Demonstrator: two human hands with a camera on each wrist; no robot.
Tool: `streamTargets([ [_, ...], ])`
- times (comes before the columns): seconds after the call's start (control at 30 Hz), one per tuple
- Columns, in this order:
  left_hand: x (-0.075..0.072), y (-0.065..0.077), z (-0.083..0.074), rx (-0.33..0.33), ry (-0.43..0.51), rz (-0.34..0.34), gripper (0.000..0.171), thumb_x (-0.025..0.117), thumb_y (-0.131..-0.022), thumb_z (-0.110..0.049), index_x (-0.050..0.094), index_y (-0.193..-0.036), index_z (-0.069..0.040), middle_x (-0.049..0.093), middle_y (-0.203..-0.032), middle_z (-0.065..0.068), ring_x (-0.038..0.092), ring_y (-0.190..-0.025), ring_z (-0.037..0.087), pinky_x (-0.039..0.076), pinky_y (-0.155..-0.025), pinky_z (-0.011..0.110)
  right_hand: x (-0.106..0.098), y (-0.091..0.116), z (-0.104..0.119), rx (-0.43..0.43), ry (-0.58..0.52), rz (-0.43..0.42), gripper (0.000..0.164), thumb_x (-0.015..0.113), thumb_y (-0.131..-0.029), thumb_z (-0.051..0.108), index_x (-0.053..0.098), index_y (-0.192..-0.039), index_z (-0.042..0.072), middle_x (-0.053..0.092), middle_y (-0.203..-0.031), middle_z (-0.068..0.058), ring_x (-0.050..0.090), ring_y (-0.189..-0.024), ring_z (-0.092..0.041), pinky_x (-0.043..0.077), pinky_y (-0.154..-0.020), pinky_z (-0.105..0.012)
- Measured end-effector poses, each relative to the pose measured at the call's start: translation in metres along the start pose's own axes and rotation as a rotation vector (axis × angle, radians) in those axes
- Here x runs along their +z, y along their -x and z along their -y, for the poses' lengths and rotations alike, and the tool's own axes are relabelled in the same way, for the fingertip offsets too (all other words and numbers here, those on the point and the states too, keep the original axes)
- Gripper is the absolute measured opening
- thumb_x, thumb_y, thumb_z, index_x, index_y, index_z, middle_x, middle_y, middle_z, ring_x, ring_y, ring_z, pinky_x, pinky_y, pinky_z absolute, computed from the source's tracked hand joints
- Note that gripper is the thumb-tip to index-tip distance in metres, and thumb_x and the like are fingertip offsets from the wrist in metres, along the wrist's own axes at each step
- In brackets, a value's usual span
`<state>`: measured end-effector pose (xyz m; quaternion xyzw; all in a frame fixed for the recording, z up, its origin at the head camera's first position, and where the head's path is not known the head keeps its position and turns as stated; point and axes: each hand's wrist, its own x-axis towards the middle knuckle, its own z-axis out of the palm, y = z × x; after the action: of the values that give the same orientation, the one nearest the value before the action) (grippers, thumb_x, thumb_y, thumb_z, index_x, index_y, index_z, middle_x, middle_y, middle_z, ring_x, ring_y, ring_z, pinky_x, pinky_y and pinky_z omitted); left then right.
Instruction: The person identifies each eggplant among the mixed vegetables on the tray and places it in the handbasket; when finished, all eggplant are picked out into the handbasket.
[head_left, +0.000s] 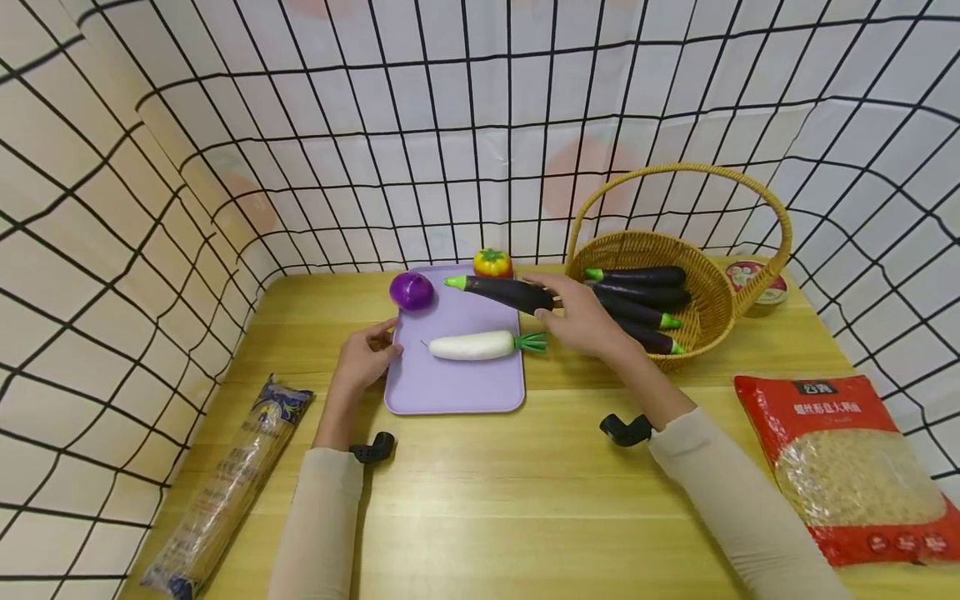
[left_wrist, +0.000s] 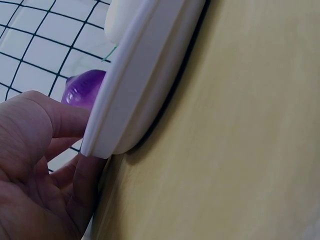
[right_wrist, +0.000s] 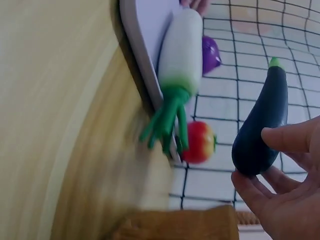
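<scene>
My right hand (head_left: 573, 317) holds a dark eggplant (head_left: 510, 292) with a green tip, thumb and fingers around its thick end. In the head view the eggplant overlaps the far right part of a lilac tray (head_left: 457, 392). My left hand (head_left: 365, 354) pinches the tray's left edge; in the left wrist view its thumb lies at the rim (left_wrist: 95, 132) and its other fingers reach below. A white radish (head_left: 472, 346) with green leaves lies across the tray. A purple onion (head_left: 412, 292) sits at the tray's far left corner, a red-yellow bell pepper (head_left: 492, 263) at the far right one.
A wicker basket (head_left: 708, 292) with a tall handle holds several eggplants (head_left: 641, 296) at the right. Behind its handle stands a round tin (head_left: 757, 282). A red pasta bag (head_left: 847, 467) lies front right, a long noodle packet (head_left: 232, 483) front left. Grid-patterned cloth (head_left: 450, 125) surrounds the table.
</scene>
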<state>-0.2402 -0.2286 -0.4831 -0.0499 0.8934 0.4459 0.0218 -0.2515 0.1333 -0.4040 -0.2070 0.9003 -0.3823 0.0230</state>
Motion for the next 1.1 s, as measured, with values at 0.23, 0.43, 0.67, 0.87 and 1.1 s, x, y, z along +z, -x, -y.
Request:
streamTargets([
  [0.23,0.0,0.001,-0.001,-0.011,0.002,0.001,0.054,0.067,-0.088,-0.016,0.055,-0.139,-0.025,0.061,-0.113,0.011,0.056,-0.096,0.025,0.049,-0.079,0.03,-0.035,0.033,-0.015,-0.016,0.031,-0.014,0.053,0.058,-0.096,0.01,0.044,-0.145,0.025,0.044,-0.148,-0.007,0.042,-0.136,-0.031,0.043,-0.105,-0.05],
  [0.43,0.001,0.001,0.001,-0.028,-0.003,0.006,0.053,0.067,-0.089,-0.017,0.054,-0.139,-0.027,0.061,-0.114,0.01,0.055,-0.097,0.025,0.049,-0.079,0.032,-0.06,0.05,-0.037,0.038,0.048,-0.031,0.054,0.059,-0.095,0.01,0.044,-0.145,0.025,0.043,-0.147,-0.013,0.047,-0.13,-0.036,0.045,-0.101,-0.052],
  [0.67,0.002,0.0,0.001,-0.02,-0.01,0.005,0.052,0.066,-0.09,-0.017,0.054,-0.14,-0.027,0.061,-0.115,0.011,0.055,-0.097,0.026,0.049,-0.08,0.033,-0.082,0.068,-0.067,0.084,0.09,-0.033,0.053,0.059,-0.096,0.011,0.044,-0.145,0.023,0.042,-0.148,-0.016,0.045,-0.13,-0.041,0.044,-0.1,-0.056],
  [0.87,0.003,0.001,0.0,-0.029,0.0,0.005,0.052,0.066,-0.09,-0.017,0.054,-0.14,-0.027,0.06,-0.115,0.011,0.054,-0.097,0.026,0.049,-0.078,0.032,-0.095,0.079,-0.09,0.114,0.157,-0.02,0.054,0.06,-0.095,0.009,0.043,-0.145,0.021,0.041,-0.148,-0.019,0.042,-0.131,-0.045,0.042,-0.099,-0.06],
  [1.1,0.001,0.001,-0.003,-0.018,-0.006,0.001,0.052,0.066,-0.09,-0.018,0.054,-0.14,-0.026,0.061,-0.115,0.012,0.056,-0.097,0.026,0.049,-0.079,0.033,-0.103,0.085,-0.103,0.097,0.298,0.005,0.057,0.058,-0.093,0.004,0.04,-0.146,0.012,0.04,-0.145,-0.026,0.037,-0.131,-0.048,0.034,-0.101,-0.065],
])
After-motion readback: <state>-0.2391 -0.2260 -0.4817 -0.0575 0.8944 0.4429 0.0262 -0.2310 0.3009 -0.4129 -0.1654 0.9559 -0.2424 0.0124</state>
